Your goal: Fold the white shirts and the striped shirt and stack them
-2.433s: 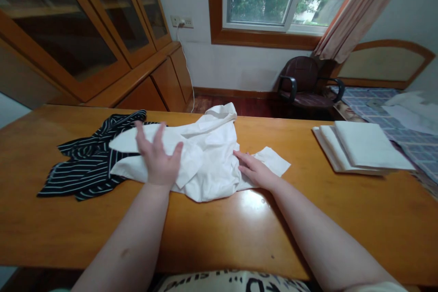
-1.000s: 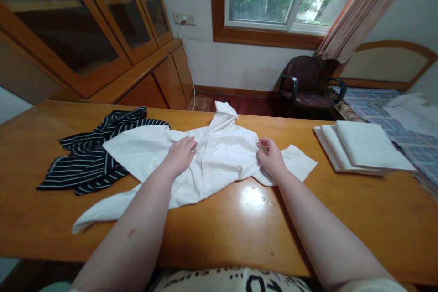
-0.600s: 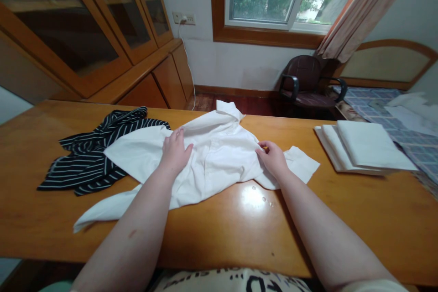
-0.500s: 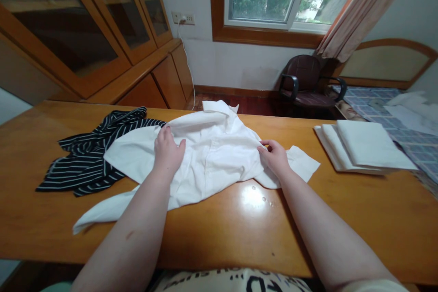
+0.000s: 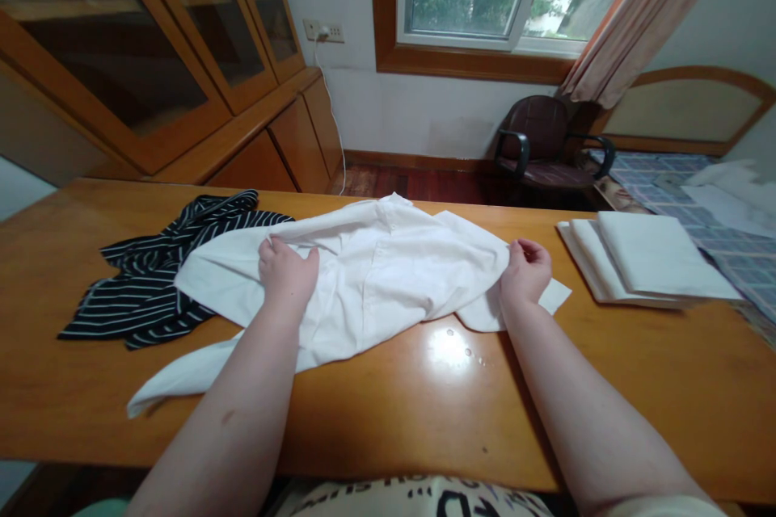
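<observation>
A white shirt point(image 5: 388, 283) lies spread and wrinkled across the middle of the wooden table, one sleeve trailing toward the near left. My left hand point(image 5: 287, 271) rests on the shirt's left part with its thumb apart from the fingers, palm down. Over on the right, my right hand point(image 5: 526, 268) is closed in a pinch on the shirt's edge, pulling the cloth taut. Another white flap of the shirt pokes out beyond that wrist. Under the shirt's left end lies a black garment with white stripes point(image 5: 145, 283).
On the table's point(image 5: 388, 428) right side sits a stack of folded white cloths point(image 5: 658, 258). Past the far edge are a dark armchair point(image 5: 539, 137), a bed with a checked cover point(image 5: 648, 186) and a wall with a window. A glass-door cabinet point(image 5: 182, 40) stands at the left.
My right hand has moved right, drawing the shirt's edge outward. The collar area at the far side has flattened and shifted. My left hand has slid slightly left.
</observation>
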Available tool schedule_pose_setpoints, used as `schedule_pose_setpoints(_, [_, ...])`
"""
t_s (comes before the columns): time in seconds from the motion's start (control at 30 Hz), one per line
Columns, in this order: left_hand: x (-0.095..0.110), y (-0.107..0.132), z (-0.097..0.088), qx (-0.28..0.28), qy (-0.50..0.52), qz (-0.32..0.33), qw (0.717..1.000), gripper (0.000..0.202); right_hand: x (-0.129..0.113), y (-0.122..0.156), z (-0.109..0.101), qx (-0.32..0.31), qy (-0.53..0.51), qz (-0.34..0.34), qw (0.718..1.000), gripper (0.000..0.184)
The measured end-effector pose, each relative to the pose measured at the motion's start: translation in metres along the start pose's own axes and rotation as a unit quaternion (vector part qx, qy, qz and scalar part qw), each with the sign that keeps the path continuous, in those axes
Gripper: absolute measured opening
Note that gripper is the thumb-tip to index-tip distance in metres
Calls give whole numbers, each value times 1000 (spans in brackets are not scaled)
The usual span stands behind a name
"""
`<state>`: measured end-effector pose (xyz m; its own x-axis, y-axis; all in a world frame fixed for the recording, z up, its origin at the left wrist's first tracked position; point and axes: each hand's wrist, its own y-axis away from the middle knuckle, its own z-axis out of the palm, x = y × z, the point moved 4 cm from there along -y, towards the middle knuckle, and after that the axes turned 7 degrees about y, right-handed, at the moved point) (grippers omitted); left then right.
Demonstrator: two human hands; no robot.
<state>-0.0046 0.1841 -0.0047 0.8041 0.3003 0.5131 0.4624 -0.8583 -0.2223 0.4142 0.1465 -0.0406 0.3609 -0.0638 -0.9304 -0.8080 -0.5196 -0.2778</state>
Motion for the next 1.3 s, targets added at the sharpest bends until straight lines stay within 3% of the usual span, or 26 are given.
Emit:
schedule_pose_setpoints(0.1, [0, -2, -2, 9, 22, -6, 1000, 81, 1, -4, -7, 46, 3, -6, 999, 30])
schedule_pose_setpoints(0.17, [1, -2, -2, 8, 28, -3, 1000, 82, 0, -1, -7, 30, 31, -14, 999, 33])
schedule_pose_setpoints(0.33, [13, 6, -4, -8, 1, 77, 997, 77, -11, 12, 11, -119, 127, -112, 978, 55])
schedule_pose_setpoints(0.43, [22, 12, -3, -32, -43, 160, 986, 74, -8, 17, 20, -203, 162, -78, 962, 75])
schedule_pose_setpoints(0.5, [25, 15, 3, -75, -67, 201, 974, 74, -9, 19, 23, -247, 194, -70, 947, 69])
schedule_pose_setpoints(0.57, [24, 16, 11, -135, -73, 226, 962, 76, -15, 23, 23, -272, 243, -101, 926, 50])
schedule_pose_setpoints(0.67, [21, 15, 20, -206, -61, 235, 948, 76, -30, 30, 17, -244, 307, -183, 901, 30])
schedule_pose_setpoints(0.73, [19, 15, 23, -233, -52, 218, 946, 76, -40, 36, 14, -227, 293, -246, 896, 28])
schedule_pose_setpoints(0.83, [18, 15, 23, -253, -59, 192, 947, 79, -46, 46, 17, -330, 209, -303, 869, 35])
schedule_pose_setpoints(0.9, [18, 17, 23, -260, -82, 189, 944, 76, -44, 52, 21, -423, 179, -294, 838, 39])
schedule_pose_setpoints(0.97, [18, 19, 23, -278, -110, 189, 935, 69, -42, 55, 23, -464, 180, -265, 826, 39])
schedule_pose_setpoints(1.1, [19, 22, 22, -315, -106, 187, 925, 64, -42, 55, 25, -463, 230, -227, 826, 31])
schedule_pose_setpoints(1.17, [21, 22, 20, -314, -87, 183, 927, 59, -42, 57, 26, -468, 273, -224, 810, 38])
schedule_pose_setpoints(1.23, [22, 20, 18, -308, -87, 188, 928, 47, -41, 58, 26, -467, 310, -227, 797, 31])
schedule_pose_setpoints(1.3, [25, 21, 17, -290, -97, 230, 924, 37, -40, 56, 26, -441, 336, -230, 800, 24])
